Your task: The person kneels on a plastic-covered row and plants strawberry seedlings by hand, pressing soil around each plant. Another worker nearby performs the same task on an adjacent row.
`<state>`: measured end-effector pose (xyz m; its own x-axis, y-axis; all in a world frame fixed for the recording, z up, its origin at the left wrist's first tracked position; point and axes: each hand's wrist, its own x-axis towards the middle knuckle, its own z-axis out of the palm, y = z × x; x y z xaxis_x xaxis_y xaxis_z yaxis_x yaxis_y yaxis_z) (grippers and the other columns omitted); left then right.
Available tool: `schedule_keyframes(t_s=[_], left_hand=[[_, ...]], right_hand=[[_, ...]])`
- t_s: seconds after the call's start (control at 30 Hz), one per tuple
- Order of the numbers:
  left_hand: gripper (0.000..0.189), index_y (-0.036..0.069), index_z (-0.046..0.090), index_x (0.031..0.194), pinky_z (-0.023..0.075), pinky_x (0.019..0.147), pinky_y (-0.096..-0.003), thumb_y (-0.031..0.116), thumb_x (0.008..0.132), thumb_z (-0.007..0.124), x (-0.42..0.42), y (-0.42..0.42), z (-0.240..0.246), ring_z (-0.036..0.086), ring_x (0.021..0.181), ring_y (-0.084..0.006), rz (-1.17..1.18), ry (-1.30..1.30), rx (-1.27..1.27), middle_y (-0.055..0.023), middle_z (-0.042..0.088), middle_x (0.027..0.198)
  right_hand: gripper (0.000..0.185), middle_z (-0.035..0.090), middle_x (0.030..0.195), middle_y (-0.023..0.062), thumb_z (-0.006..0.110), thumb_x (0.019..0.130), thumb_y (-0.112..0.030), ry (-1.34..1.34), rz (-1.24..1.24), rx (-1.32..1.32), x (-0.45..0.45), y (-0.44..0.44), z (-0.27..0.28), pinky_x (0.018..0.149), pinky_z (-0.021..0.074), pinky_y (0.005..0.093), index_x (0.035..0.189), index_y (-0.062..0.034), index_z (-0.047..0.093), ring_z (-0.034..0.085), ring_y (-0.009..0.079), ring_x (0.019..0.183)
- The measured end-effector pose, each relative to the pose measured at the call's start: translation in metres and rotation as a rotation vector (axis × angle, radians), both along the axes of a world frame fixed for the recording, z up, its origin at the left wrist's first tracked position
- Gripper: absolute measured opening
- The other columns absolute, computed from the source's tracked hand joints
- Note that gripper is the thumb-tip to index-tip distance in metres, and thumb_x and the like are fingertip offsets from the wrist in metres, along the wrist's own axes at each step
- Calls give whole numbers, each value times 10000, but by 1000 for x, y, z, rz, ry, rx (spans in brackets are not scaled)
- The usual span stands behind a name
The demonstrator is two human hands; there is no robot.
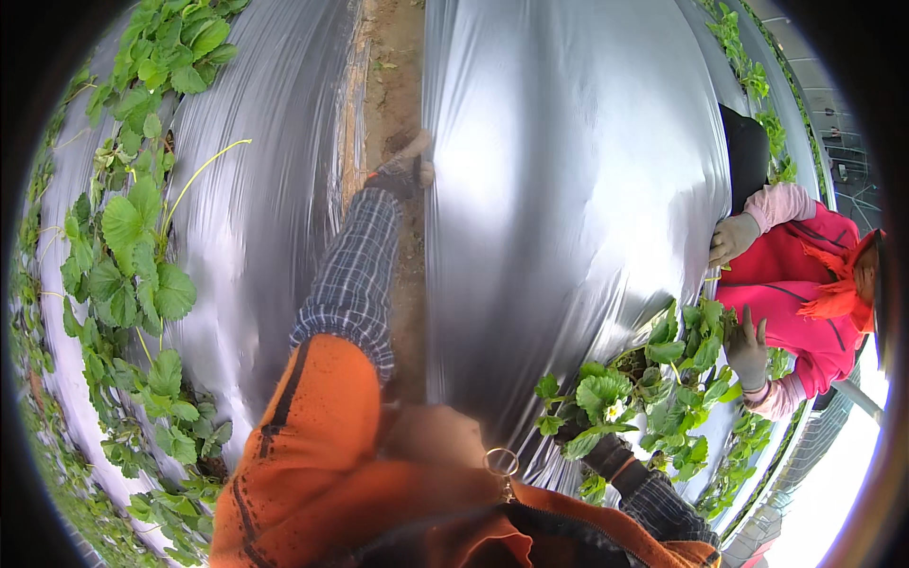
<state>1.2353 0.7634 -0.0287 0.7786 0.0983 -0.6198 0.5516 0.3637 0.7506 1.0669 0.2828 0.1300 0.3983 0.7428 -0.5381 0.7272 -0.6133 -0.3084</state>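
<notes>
My left hand, in a dark glove with bare fingertips, reaches forward on a plaid-sleeved arm. Its thumb and fingers pinch the near edge of a silver plastic mulch film, just above a strip of bare soil. My right hand, also dark-gloved, is low on the right among the leaves of a strawberry plant bearing a white flower. Leaves cover its fingers, so what it holds cannot be seen. The film stretches taut and shiny across the bed between my hands and the co-worker opposite.
A co-worker in a pink-red top faces me across the bed. One gloved hand rests at the film's far edge, the other beside the strawberry leaves. On the left, another film-covered bed carries a row of strawberry plants.
</notes>
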Motion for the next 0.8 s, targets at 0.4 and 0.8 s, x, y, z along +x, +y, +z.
schedule_keyframes(t_s=[0.4,0.8], left_hand=[[260,-25,535,919,442,538,-247,183,815,652,-24,42,71,519,617,-136,318,163,-292,-70,538,691],[360,113,405,524,242,408,-248,152,816,611,84,117,16,347,441,-85,46,83,-59,8,352,495]], right_hand=[[265,603,1059,72,509,851,-274,158,-347,40,26,70,41,844,445,368,1054,-121,585,569,232,980],[250,608,1045,76,503,850,-246,365,-636,-50,63,141,53,833,452,362,1046,-115,587,577,230,963]])
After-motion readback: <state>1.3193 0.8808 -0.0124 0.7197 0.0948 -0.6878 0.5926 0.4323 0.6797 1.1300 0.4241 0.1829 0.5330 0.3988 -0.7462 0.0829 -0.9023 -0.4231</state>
